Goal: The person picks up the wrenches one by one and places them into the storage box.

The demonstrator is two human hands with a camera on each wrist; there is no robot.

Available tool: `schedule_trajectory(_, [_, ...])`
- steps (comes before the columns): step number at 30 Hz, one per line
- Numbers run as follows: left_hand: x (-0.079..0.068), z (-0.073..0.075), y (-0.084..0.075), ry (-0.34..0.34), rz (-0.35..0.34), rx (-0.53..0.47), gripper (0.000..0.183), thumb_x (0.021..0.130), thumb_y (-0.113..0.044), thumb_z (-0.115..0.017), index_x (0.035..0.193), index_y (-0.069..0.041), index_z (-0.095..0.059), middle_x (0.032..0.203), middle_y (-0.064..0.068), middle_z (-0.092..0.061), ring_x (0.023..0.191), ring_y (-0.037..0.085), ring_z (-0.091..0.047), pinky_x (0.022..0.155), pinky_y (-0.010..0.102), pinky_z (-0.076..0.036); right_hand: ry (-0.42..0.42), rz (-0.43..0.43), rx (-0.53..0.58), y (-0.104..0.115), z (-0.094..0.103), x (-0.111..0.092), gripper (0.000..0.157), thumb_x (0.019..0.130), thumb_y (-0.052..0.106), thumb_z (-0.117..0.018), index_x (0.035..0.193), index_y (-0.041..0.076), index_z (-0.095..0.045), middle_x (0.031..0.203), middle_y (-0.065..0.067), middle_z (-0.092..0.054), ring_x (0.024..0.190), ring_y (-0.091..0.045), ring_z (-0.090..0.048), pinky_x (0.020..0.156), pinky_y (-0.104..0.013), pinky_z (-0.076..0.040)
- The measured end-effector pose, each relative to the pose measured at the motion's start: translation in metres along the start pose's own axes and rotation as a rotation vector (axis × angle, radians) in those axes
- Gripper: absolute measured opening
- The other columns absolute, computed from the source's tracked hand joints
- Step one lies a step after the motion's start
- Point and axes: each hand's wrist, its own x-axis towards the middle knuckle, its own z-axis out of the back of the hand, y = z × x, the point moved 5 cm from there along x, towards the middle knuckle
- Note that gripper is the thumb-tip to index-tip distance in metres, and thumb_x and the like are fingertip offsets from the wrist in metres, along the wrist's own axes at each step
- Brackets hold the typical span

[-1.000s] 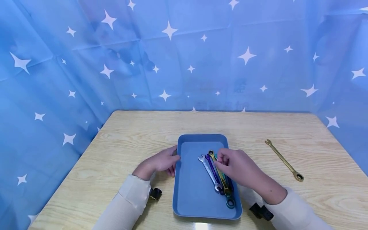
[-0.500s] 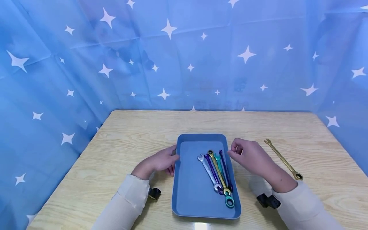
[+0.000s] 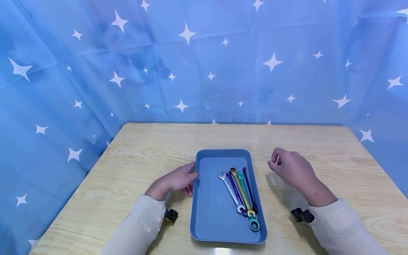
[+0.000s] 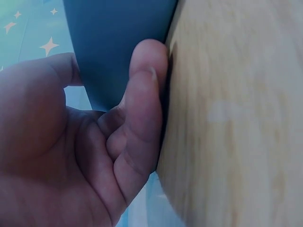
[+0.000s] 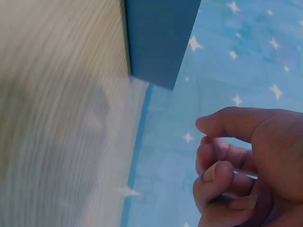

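Observation:
A blue-grey rectangular tray [image 3: 208, 226] lies on the wooden table. Along its right side rest several combination wrenches: a silver wrench [image 3: 231, 191], a purple wrench [image 3: 235, 187], a gold wrench [image 3: 241, 187], a teal wrench [image 3: 254, 224] and a dark purple wrench [image 3: 249, 189]. My left hand [image 3: 176, 180] grips the tray's left wall, thumb at the rim and fingers curled against the outside near the tabletop. To the right of the tray, my right hand [image 3: 294, 171] hovers over the table. Its fingers are loosely bent around nothing, with thumb and index apart in the right wrist view.
The wooden table [image 3: 153, 145] extends around the tray on all sides. A blue curtain with white stars [image 3: 223, 71] hangs behind and left of it. Small black cameras sit on both wrists. The gold wrench seen earlier at the table's right is hidden behind my right hand.
My right hand has drawn away from the wrenches in the tray, moving right over the table and covering the loose gold wrench there. My left hand has kept its grip on the tray.

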Motion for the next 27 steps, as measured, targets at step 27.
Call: schedule_trajectory(27, [-0.001, -0.001, -0.001, 0.000, -0.020, -0.001, 0.049, 0.095, -0.025, -0.036, 0.141, -0.014, -0.028, 0.065, 0.016, -0.062, 0.054, 0.028, -0.064, 0.053, 0.040, -0.055, 0.153, -0.134, -0.013, -0.053, -0.005, 0.005, 0.015, 0.089, 0.021, -0.054, 0.091, 0.007, -0.054, 0.068, -0.004, -0.055, 0.052, -0.017, -0.044, 0.043, -0.028, -0.033])
